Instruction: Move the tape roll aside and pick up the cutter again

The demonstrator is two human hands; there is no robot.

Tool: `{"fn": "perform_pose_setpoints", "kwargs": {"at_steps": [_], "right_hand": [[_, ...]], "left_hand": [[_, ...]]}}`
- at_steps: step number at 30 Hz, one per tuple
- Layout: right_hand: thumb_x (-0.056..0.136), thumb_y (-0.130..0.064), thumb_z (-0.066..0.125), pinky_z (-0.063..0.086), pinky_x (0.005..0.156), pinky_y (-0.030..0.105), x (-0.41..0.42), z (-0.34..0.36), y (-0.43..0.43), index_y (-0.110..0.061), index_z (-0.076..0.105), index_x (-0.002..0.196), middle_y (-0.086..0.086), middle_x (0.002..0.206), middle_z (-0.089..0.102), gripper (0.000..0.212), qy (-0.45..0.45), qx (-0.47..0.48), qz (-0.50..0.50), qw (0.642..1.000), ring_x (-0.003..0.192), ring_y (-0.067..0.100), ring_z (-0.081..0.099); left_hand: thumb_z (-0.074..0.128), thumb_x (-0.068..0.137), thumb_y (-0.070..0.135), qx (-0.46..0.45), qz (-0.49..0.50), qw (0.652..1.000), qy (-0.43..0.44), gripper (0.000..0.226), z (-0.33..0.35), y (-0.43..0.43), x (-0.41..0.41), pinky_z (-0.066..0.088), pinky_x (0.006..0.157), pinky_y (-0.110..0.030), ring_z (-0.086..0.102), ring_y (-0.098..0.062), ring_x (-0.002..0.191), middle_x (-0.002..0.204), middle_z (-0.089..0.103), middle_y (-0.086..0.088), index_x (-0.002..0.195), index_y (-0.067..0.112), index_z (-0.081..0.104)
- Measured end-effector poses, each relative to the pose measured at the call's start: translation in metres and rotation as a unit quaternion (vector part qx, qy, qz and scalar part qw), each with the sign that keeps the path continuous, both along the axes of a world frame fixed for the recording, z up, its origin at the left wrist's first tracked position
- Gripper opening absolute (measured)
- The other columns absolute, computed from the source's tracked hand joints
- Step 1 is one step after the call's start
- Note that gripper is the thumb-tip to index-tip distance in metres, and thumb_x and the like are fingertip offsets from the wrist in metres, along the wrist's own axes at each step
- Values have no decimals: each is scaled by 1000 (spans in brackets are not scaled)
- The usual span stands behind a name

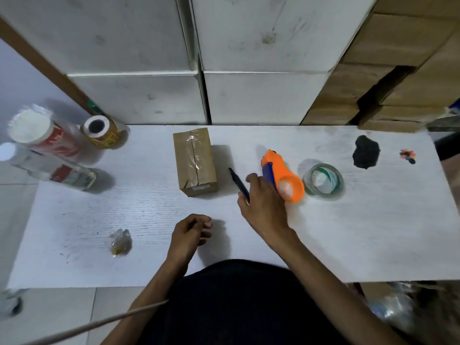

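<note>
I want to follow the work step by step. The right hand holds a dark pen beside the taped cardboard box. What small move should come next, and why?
Probably the right hand should carry the pen leftward onto the top of the cardboard box. The pen's tip already points at the box, which lies close by and taped shut, while the left hand rests idle on the table.

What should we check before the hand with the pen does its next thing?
1. Right hand grips the black pen: ok.
2. Pen tip is clear of the taped brown box: ok.
3. Box lies flat on the white table: ok.
4. Left hand rests on the table with loosely curled fingers, holding nothing: ok.
5. Orange tape dispenser sits right beside the right hand and could be bumped: not ok.
6. Pen cap off: cannot tell.
</note>
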State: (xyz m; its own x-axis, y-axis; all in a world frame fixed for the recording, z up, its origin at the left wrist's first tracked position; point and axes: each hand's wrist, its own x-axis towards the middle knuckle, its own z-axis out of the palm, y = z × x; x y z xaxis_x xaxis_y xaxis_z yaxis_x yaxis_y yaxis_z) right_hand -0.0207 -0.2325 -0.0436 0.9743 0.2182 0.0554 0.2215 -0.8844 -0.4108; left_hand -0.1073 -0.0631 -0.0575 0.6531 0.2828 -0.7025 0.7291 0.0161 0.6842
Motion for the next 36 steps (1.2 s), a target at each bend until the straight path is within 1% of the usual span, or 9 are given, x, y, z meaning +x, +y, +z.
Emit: {"fn": "perform_pose_setpoints", "kwargs": {"at_steps": [3,9,12,15,20,23,26,31,36], "right_hand": [[92,-41,61,50,65,38,12,-43,14,-4,48,120,13,111,61,48,108,-173,12,979,101,31,62],[102,-31,48,45,61,32,20,-80,2,-2,50,109,15,103,66,30,121,-178,34,976,93,28,67],[104,-21,41,43,61,35,12,-64,4,0,50,101,14,85,65,23,211,39,-44,976,75,28,63],[102,-19,41,38,58,33,-1,-22,4,-4,53,97,1,68,61,19,285,287,-138,904,58,16,51],[99,-14,54,39,53,29,-22,58,-1,-14,50,102,-5,58,48,5,264,460,-117,839,53,14,44],[100,-12,53,35,47,22,-29,92,2,-15,44,104,-7,56,48,11,240,505,-86,825,47,9,40],[98,-12,54,36,50,15,-34,119,11,-19,44,110,-16,55,55,17,186,469,-43,862,47,1,45],[98,-7,52,52,64,30,-38,142,28,-17,43,119,-1,89,71,25,177,432,13,884,78,12,68],[101,-3,43,36,51,14,-38,136,34,-17,44,103,-15,57,53,13,193,479,-3,856,50,1,48]], "left_hand": [[42,100,0,18,8,999,-30,32,7,0,0,52,72,-30,67,-21,75,90,72,-5,93,11,71],[43,99,0,36,28,997,-58,31,14,4,-7,54,72,-32,68,-19,73,88,73,-4,93,11,71],[44,99,1,38,22,997,-70,30,20,3,-8,54,70,-28,69,-16,72,89,74,-4,93,13,71],[46,101,4,40,-4,994,-103,27,35,1,0,55,68,-25,70,-10,71,88,74,0,95,14,70],[56,100,10,14,-19,981,-192,19,85,-10,25,57,69,-25,75,-14,76,90,77,2,98,21,71],[59,100,23,0,-47,971,-235,15,124,-21,38,60,74,-24,75,-11,84,96,78,5,107,22,72],[60,99,32,11,-85,959,-269,20,155,-31,46,58,88,-26,73,-3,95,100,78,9,109,22,75],[64,97,27,8,-61,951,-304,23,175,-40,54,50,64,-16,63,-1,63,65,68,9,85,9,72],[58,101,31,-104,-45,959,-259,21,171,-44,52,56,81,-34,69,-14,89,95,72,-3,107,22,76]]}}
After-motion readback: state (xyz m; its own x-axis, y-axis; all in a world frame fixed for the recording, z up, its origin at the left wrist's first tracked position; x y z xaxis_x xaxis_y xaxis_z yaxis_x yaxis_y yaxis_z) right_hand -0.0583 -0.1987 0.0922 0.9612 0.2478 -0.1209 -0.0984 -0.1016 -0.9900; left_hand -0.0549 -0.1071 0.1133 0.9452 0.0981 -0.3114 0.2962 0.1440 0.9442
